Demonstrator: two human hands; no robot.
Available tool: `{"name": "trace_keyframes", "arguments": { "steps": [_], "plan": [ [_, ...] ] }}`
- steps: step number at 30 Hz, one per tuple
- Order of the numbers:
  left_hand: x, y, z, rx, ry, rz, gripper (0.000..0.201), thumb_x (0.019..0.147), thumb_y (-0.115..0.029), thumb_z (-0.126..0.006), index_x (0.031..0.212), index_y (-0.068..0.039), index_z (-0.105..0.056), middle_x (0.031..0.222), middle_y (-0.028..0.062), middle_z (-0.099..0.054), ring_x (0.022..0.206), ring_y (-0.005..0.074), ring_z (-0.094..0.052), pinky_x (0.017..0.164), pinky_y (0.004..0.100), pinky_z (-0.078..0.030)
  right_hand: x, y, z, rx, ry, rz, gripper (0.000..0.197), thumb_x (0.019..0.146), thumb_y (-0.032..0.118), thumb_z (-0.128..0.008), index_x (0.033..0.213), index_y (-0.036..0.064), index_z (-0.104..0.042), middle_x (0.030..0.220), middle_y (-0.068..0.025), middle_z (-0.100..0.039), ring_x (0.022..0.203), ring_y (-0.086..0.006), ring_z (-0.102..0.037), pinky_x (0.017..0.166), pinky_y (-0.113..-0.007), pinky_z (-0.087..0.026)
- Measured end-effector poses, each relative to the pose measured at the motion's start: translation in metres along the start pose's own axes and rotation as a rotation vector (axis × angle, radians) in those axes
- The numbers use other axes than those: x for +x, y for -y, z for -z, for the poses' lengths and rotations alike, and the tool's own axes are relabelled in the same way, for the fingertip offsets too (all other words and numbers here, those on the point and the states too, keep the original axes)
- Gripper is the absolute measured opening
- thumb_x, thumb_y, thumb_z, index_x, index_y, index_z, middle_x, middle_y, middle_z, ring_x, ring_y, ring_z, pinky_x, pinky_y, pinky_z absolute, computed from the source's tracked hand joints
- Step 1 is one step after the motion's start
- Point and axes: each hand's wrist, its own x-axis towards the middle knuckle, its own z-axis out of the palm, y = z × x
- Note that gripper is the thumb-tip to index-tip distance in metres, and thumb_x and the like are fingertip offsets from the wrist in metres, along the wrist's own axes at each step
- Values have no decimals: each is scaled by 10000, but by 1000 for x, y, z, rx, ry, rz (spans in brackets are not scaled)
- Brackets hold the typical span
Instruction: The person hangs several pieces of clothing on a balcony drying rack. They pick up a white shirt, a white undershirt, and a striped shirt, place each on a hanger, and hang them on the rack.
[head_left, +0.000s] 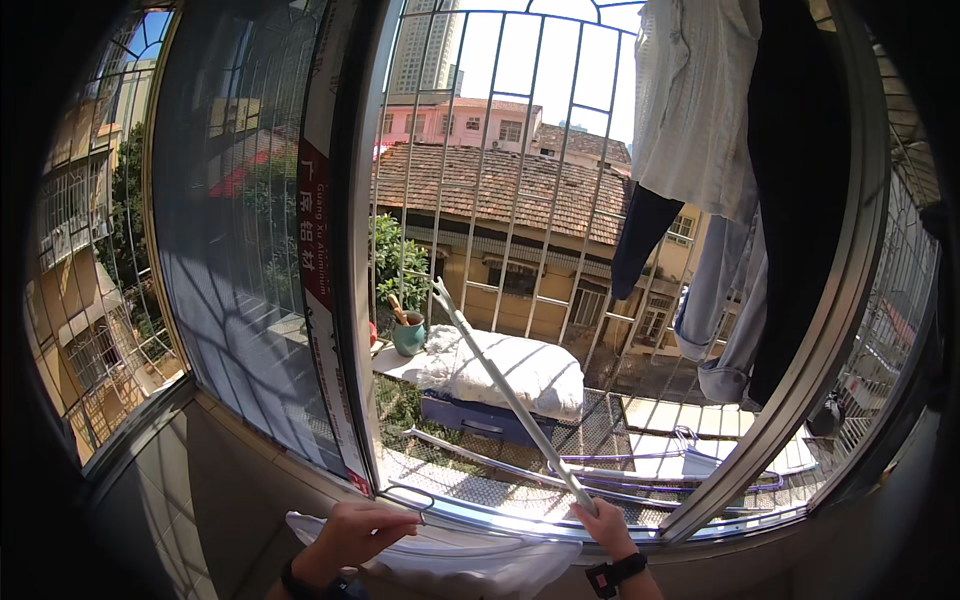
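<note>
My right hand point(606, 526) is wrapped round the lower end of a pale clothes pole point(508, 392). The pole slants up and to the left through the open window, and its forked tip is outside near the bars. My left hand point(352, 536), lower left, is closed in a pinch at a clothes hanger point(428, 503), whose curved hook rises beside the fingertips. A white garment point(490, 565) drapes below the hanger, between my two hands. Most of the hanger's frame is hidden by the cloth and my hand.
Metal bars point(514, 200) enclose the ledge outside. On it are a white fluffy bundle point(510, 375) on a blue box, a green pot point(409, 334) and purple hangers point(690, 460). Light and dark clothes point(695, 100) hang at upper right. A window frame point(362, 250) stands at left.
</note>
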Motion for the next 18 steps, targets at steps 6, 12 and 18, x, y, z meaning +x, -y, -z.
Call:
{"name": "trace_keyframes", "arguments": {
  "steps": [6,12,18],
  "plan": [
    [60,-22,-17,-171,-118,160,169,822,-29,-641,986,3,-663,813,103,-681,747,122,-660,616,219,-517,-125,-37,51,298,-180,-91,409,874,370,-595,608,75,-499,528,48,-444,481,-38,-386,424,-227,-282],
    [152,-64,-29,-170,-183,-3,170,857,-97,-621,986,5,-664,774,72,-679,727,88,-641,610,185,-489,-228,-78,-6,325,-175,-145,475,818,413,-646,569,39,-492,489,15,-383,525,-50,-348,427,-306,-298],
    [205,-133,-40,-81,-203,-119,169,859,-105,-618,979,4,-668,784,85,-684,712,95,-641,616,198,-491,-265,-69,-38,430,-224,-183,310,837,185,-578,575,87,-445,539,40,-381,505,-68,-328,417,-286,-248]
  ]
}}
